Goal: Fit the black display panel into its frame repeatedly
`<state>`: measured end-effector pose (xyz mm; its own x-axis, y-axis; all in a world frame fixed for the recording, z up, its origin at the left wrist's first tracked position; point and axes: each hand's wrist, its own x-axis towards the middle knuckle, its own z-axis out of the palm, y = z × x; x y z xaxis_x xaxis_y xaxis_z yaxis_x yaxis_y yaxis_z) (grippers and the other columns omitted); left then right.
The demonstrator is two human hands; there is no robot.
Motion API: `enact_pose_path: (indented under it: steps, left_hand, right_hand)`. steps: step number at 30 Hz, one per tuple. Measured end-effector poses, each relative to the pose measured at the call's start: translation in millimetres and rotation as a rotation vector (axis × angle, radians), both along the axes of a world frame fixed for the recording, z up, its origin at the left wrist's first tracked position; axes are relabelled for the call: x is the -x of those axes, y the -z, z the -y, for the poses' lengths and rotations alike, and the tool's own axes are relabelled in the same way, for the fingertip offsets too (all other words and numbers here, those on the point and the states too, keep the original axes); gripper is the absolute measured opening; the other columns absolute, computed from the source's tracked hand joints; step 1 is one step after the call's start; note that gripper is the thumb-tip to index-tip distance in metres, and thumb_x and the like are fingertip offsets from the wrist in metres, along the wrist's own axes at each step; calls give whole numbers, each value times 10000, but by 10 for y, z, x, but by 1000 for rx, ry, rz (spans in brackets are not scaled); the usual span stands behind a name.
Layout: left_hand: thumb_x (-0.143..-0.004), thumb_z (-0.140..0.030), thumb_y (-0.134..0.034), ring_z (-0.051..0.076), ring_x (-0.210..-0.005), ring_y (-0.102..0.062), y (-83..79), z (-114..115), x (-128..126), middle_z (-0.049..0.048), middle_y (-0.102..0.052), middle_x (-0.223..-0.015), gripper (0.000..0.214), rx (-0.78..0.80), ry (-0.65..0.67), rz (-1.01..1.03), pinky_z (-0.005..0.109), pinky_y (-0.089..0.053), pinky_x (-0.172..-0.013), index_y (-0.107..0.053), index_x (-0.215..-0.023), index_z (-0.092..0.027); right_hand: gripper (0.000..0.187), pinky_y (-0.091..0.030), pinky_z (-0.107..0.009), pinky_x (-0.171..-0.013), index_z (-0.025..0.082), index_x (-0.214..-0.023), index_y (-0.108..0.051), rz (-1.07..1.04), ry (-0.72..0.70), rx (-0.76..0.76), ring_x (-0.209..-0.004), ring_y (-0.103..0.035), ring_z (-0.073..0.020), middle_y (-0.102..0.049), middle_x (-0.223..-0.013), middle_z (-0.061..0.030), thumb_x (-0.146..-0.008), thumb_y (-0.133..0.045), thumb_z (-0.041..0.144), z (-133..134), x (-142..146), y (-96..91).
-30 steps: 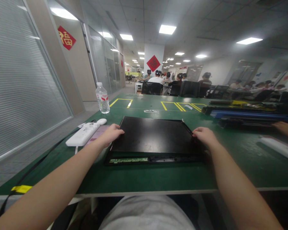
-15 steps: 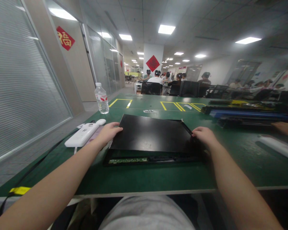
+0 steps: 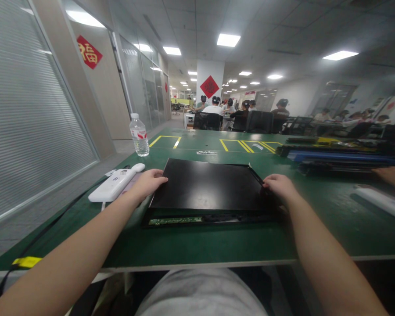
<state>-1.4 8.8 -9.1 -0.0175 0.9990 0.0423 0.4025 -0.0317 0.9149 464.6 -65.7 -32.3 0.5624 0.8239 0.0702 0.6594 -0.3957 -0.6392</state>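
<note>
A glossy black screen panel [image 3: 207, 184] lies over a shallow black frame [image 3: 237, 218], slightly askew to it, with its left side raised. Along the near side of the frame a green circuit board strip [image 3: 176, 220] is exposed. My left hand [image 3: 151, 182] is closed on the panel's left edge, thumb on top and fingers hidden beneath. At the right side, my right hand [image 3: 278, 184] pinches the frame's rim beside the panel's edge. Whether it also grips the panel cannot be made out.
On the green table [image 3: 200, 248] a water bottle [image 3: 140, 136] and a white power strip [image 3: 113, 184] stand to the left. Dark and blue long parts [image 3: 332, 156] lie at the right, near another person's hand [image 3: 393, 175]. A white bar [image 3: 382, 199] is in front of them.
The screen panel's left side and near edge have sunk slightly toward the frame, my left hand moving with it. My right hand has stayed at the frame's rim.
</note>
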Motion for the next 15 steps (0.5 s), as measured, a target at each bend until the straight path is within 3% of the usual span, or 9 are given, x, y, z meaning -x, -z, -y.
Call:
enact_pose_path:
  steps: [15]
  left_hand:
    - [-665, -287, -668, 237, -847, -714, -17, 21, -26, 12, -719, -812, 301, 33, -44, -133, 276, -515, -698, -634, -950, -198]
  right_hand:
    - [140, -492, -276, -676, 192, -810, -767, -2, -4, -17, -746, -690, -198, -780, -811, -62, -771, -635, 219, -22, -23, 34]
